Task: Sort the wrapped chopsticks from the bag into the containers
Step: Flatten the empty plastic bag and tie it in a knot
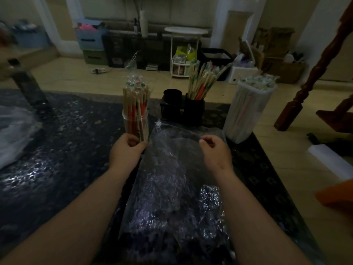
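left hand (126,150) is gripping the clear round jar of wrapped chopsticks (136,122), right hand (214,152) is pinching the clear plastic bag (172,178) on the dark counter (57,150)

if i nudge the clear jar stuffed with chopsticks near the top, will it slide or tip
Probably tip: the wrapped chopsticks stand far above the rim of the clear jar, so it looks top-heavy. Its narrow base likely adds to that. The left hand at its foot may steady it.
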